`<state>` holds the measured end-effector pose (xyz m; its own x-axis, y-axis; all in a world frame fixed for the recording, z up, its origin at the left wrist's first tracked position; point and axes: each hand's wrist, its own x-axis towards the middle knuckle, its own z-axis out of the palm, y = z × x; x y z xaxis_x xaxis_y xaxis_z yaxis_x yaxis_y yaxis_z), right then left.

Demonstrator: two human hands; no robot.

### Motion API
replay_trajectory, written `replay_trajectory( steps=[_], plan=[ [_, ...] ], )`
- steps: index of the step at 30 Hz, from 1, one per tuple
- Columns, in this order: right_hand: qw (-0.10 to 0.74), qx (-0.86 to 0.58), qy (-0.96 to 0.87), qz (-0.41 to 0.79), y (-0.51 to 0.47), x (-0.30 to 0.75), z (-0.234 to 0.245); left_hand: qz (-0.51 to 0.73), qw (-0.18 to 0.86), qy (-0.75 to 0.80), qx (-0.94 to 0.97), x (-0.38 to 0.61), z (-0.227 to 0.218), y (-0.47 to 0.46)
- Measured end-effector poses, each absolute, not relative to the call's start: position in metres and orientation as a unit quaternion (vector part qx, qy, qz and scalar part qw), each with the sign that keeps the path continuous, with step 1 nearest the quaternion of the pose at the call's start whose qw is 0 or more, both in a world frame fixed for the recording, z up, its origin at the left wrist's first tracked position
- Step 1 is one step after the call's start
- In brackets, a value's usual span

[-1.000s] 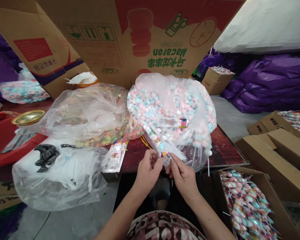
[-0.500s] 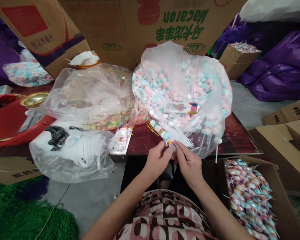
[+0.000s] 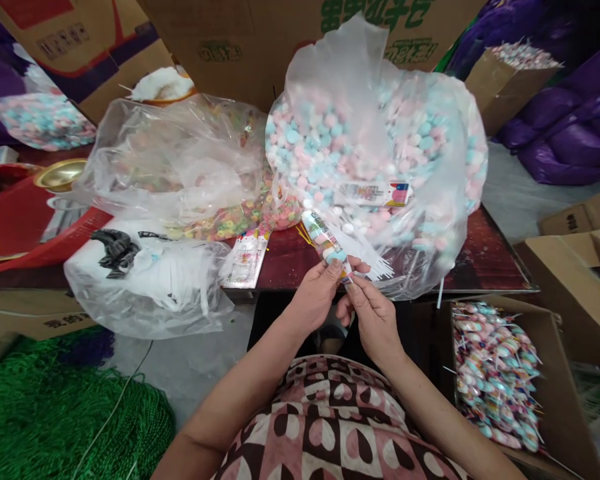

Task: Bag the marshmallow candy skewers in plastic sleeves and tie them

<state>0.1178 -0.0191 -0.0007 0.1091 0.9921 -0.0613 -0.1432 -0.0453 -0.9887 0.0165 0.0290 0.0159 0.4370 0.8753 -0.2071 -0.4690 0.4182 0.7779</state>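
Over the table's front edge, my left hand point(image 3: 314, 298) is closed round the lower part of a clear-wrapped marshmallow skewer point(image 3: 321, 235), whose pastel pieces slant up and to the left. With thumb and fingertips, my right hand point(image 3: 375, 319) pinches the printed bottom end of its wrapper. My fingers hide part of that end. Close behind lie white sticks point(image 3: 375, 259) and gold twist ties point(image 3: 304, 233). A big clear bag of pink, blue and white marshmallows point(image 3: 325, 143) stands behind them, with a flat printed wrapper point(image 3: 373, 194) on it.
Left are a bag of ring-shaped candies point(image 3: 230, 223), a stack of printed wrappers point(image 3: 247, 259), a bag of white material point(image 3: 175, 287) and a red basin point(image 3: 75, 230). A carton of wrapped skewers point(image 3: 497, 373) stands low at right. Green netting point(image 3: 80, 400) lies on the floor.
The skewer shows larger and lower. My left hand has shifted onto its lower part, and my right fingers have moved slightly down along the wrapper end. The whole view has tilted downward.
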Motion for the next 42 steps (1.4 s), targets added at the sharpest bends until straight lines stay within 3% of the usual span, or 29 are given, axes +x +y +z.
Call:
replay_trajectory(
  steps=[13, 21, 28, 39, 42],
  plan=[
    [0.540, -0.539, -0.444, 0.469, -0.015, 0.123, 0.001, 0.442, 0.742, 0.330, 0.381, 0.021, 0.005, 0.025],
    [0.568, -0.486, -0.372, 0.550, -0.015, 0.124, -0.005, 0.467, 0.805, 0.222, 0.290, 0.005, 0.023, 0.032],
    [0.559, -0.470, -0.356, 0.583, -0.018, 0.118, -0.002, 0.454, 0.820, 0.248, 0.244, 0.005, 0.028, 0.035],
    [0.523, -0.483, -0.385, 0.587, -0.021, 0.115, -0.007, 0.391, 0.802, 0.300, 0.337, 0.013, 0.010, 0.029],
    [0.475, -0.503, -0.427, 0.582, -0.016, 0.125, 0.005, 0.398, 0.795, 0.311, 0.336, 0.012, 0.008, 0.030]
  ],
)
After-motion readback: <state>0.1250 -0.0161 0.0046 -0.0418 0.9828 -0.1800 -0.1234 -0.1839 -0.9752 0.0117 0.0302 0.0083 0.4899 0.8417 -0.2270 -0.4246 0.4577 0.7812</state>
